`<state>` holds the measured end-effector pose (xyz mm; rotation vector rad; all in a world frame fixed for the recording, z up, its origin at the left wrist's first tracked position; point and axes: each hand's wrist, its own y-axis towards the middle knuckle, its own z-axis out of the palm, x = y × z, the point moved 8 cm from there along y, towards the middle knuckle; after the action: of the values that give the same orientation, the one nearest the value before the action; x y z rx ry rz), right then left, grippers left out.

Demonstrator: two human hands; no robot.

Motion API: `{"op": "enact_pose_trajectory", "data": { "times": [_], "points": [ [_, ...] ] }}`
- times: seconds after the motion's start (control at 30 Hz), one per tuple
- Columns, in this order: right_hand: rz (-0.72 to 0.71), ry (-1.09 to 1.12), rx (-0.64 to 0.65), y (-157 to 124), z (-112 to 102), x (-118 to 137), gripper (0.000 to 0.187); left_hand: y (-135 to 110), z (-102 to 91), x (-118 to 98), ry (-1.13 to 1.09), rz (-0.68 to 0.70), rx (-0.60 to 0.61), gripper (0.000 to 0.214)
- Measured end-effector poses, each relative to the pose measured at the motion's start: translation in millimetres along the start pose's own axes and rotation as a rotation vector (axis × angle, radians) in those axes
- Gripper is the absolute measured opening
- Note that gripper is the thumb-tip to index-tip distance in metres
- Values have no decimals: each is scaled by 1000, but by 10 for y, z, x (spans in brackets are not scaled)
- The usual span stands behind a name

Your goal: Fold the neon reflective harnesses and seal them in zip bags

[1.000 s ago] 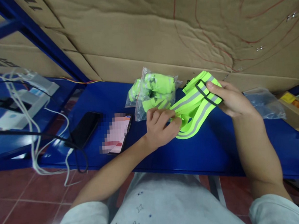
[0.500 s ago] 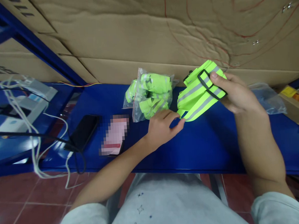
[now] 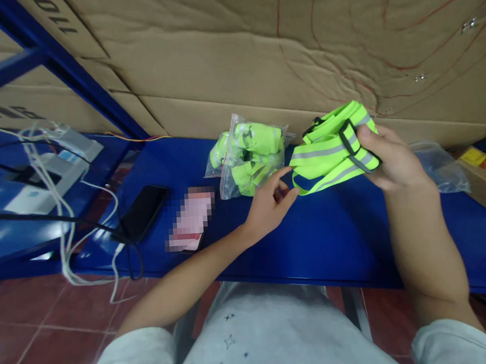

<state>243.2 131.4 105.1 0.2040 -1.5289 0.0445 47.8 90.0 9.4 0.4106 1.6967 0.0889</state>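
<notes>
Blue shelf (image 3: pixel 312 243) | my right hand (image 3: pixel 398 159) grips neon strap (image 3: pixel 321 154) | left hand (image 3: pixel 267 208) half-open at strap's left end, grip unclear

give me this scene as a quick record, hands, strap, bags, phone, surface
right hand: grips the strap near its black buckle
left hand: fingertips at the strap's left fold; firm grip unclear
strap: yellow-green, grey stripes, folded in loops, held above the table
bags: clear, filled with yellow-green bands, beyond the left hand
phone: screen lit, blurred out, left of the bags
surface: blue table
</notes>
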Motion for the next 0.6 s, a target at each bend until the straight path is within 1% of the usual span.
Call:
{"op": "enact_pose_trajectory", "data": {
  "times": [0.07, 0.1, 0.13, 0.17, 0.2, 0.23, 0.27, 0.33, 0.4, 0.47, 0.53, 0.6],
  "points": [
    [-23, -11, -3, 27, -48, -10, 43, -13, -68, -82, -23, 90, -80, 34],
    [-30, -21, -10, 39, -78, -16, 43, -22, -129, -145, -29, 161, -139, 31],
    [-27, -35, -11, 45, -104, -24, 42, -34, -193, -215, -35, 242, -194, 33],
    [-16, -55, -2, 45, -120, -32, 42, -45, -252, -282, -42, 320, -235, 41],
    [-9, -86, 18, 37, -124, -31, 41, -49, -298, -340, -53, 386, -254, 54],
    [-11, -131, 48, 17, -114, -14, 41, -40, -327, -384, -71, 432, -245, 69],
    [-22, -190, 85, -12, -88, 15, 41, -18, -334, -415, -95, 454, -205, 83],
    [-71, -328, 161, -100, 10, 104, 39, 47, -283, -435, -165, 427, -52, 104],
    [-150, -462, 223, -209, 164, 215, 39, 88, -166, -416, -252, 325, 140, 109],
    [-268, -603, 244, -322, 343, 335, 40, 70, -23, -372, -319, 185, 313, 102],
    [-389, -752, 218, -417, 499, 429, 43, -5, 129, -291, -334, 13, 453, 83],
    [-445, -859, 177, -470, 592, 459, 44, -116, 272, -195, -339, -156, 572, 64]
  ]
}}
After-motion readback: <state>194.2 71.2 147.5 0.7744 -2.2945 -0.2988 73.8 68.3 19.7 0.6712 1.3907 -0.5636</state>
